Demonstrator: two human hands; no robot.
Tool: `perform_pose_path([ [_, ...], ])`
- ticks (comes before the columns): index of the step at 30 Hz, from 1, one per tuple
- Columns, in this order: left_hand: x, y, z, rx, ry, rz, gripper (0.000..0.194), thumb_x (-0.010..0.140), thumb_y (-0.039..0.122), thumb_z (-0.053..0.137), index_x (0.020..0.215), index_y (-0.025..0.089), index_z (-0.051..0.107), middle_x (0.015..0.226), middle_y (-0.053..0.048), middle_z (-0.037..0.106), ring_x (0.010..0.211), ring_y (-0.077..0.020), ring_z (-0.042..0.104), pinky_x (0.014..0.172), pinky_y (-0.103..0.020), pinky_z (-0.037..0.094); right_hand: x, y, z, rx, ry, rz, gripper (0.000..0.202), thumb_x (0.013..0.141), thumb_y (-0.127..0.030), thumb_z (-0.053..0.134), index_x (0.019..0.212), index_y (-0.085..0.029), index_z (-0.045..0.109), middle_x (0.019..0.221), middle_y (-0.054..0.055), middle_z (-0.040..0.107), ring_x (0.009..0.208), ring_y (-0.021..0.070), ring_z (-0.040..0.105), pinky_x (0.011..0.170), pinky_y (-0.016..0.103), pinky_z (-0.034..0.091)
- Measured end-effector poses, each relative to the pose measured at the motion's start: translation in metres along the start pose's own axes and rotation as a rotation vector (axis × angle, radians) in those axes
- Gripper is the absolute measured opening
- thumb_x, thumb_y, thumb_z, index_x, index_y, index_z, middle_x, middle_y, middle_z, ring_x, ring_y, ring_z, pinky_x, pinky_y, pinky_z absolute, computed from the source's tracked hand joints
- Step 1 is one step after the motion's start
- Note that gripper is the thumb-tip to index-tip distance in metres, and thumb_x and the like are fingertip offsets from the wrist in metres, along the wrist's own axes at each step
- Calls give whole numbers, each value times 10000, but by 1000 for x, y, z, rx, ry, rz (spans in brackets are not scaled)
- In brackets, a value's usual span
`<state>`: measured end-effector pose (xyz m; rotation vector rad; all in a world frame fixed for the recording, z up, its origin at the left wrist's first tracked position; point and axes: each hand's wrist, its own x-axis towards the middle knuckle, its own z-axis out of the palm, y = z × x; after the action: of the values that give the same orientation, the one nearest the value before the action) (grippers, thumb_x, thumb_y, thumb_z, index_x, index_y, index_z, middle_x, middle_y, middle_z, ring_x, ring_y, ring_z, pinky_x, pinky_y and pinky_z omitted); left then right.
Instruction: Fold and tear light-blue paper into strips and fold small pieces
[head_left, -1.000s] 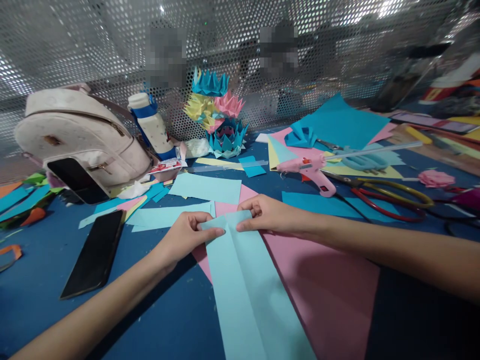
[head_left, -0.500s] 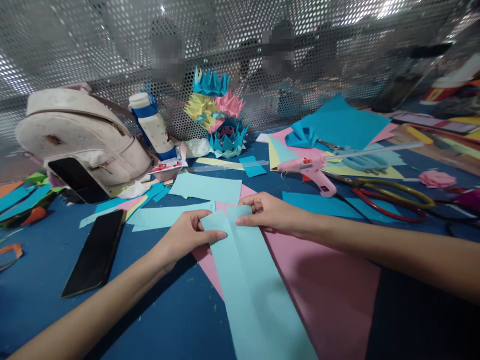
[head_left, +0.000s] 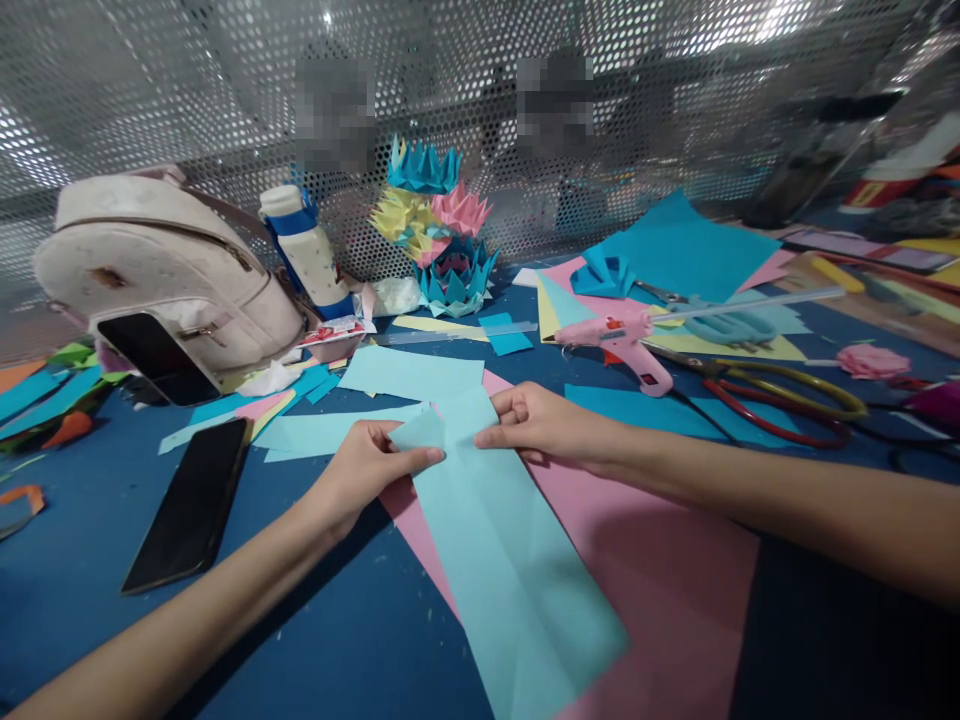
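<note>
A long light-blue strip of paper (head_left: pixel 502 560) with a lengthwise crease is held between my two hands near its far end. My left hand (head_left: pixel 375 465) pinches the left edge between thumb and fingers. On the right edge, the thumb and curled fingers of my right hand (head_left: pixel 529 420) grip the same strip. The strip's far end bends up between the hands, and its near end runs toward the bottom of the view. Beneath it lies a large pink sheet of paper (head_left: pixel 667 590) on the blue table (head_left: pixel 315 640).
A black phone (head_left: pixel 187 505) lies left, before a backpack (head_left: pixel 157 260) and a bottle (head_left: pixel 307 250). Folded paper flowers (head_left: pixel 439 225) stand at the back. To the right are a pink glue gun (head_left: pixel 611 335), scissors (head_left: pixel 787 390) and blue paper (head_left: pixel 690 245). Paper scraps (head_left: pixel 412 372) lie beyond my hands.
Both hands keep their hold while the left shifts slightly left. The strip's far end has risen and bent more, and its near right corner has come into view.
</note>
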<state>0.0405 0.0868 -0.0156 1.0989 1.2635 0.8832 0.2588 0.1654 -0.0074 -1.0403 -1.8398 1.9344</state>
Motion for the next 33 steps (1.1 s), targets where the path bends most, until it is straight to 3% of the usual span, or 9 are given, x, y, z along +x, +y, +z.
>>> perform_pose_path([
  [8, -1, 1, 0, 23, 4, -11, 265, 645, 313, 829, 802, 132, 718, 756, -39, 712, 698, -179, 634, 684, -285, 484, 2, 4, -3, -20, -38, -15, 381, 653, -429, 802, 804, -116, 646, 472, -62, 489, 371, 41, 383, 341, 170, 250],
  [14, -3, 5, 8, -43, 9, 3, 340, 640, 322, 832, 913, 150, 723, 824, -43, 744, 776, -193, 673, 756, -302, 521, 1, 3, -2, -137, -186, -32, 361, 651, -433, 805, 712, -133, 613, 527, -50, 492, 435, 52, 406, 365, 173, 297],
  [19, -5, 6, 12, 8, 28, -53, 220, 697, 343, 796, 793, 163, 712, 705, -17, 727, 636, -159, 658, 606, -256, 516, 0, 3, -1, -113, -90, -30, 367, 678, -453, 783, 846, -145, 676, 583, -41, 525, 422, 48, 403, 355, 172, 307],
  [23, -3, 5, 12, 21, -1, -41, 251, 673, 337, 813, 829, 163, 722, 780, -29, 750, 654, -147, 665, 606, -231, 507, 0, 4, 2, -112, -83, -44, 351, 652, -437, 804, 823, -149, 697, 566, -43, 522, 416, 45, 378, 352, 175, 275],
  [28, -2, 6, 14, 80, 11, -92, 277, 637, 363, 831, 773, 154, 713, 669, -11, 718, 532, -138, 624, 500, -227, 483, 0, 6, 6, 29, -143, -69, 370, 615, -417, 832, 844, -151, 714, 756, 20, 675, 616, 113, 587, 562, 221, 463],
  [33, -3, 8, 15, 77, -4, -107, 276, 614, 363, 846, 736, 158, 708, 602, 9, 688, 473, -118, 589, 447, -209, 455, 3, 12, 4, 13, -151, -96, 320, 661, -401, 811, 850, -159, 718, 796, 27, 697, 722, 151, 639, 660, 250, 486],
])
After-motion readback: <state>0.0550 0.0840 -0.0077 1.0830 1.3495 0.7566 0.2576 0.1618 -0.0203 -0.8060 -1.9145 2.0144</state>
